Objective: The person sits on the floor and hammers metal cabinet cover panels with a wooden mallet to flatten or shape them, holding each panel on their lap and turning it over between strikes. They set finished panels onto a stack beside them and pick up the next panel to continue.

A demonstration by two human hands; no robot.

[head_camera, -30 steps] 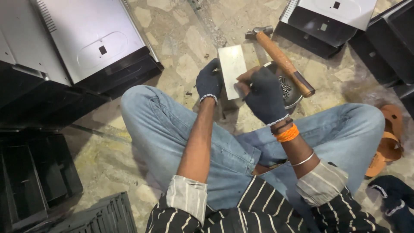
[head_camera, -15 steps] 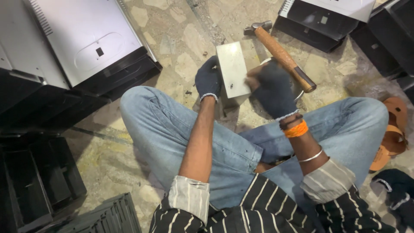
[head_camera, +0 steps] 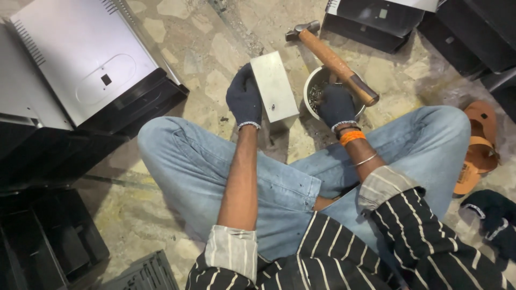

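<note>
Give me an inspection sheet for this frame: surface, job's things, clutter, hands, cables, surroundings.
Surface: stone-patterned floor, dusty.
Job's things: grey metal box on the floor; round bowl of small dark metal pieces; wooden-handled hammer lying across the bowl.
Clutter: orange sandal, dark cloth at right.
Hands: left hand, gloved, grips the box's side; right hand, gloved, reaches into the bowl, grasp hidden.
Cables: nothing seen.
Surroundings: grey and black metal casings stacked around.

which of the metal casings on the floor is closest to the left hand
The small silver box between the knees: the gloved left hand grips its edge. The large silver-and-black casing at upper left and the black ones at upper right lie apart from it.
</note>
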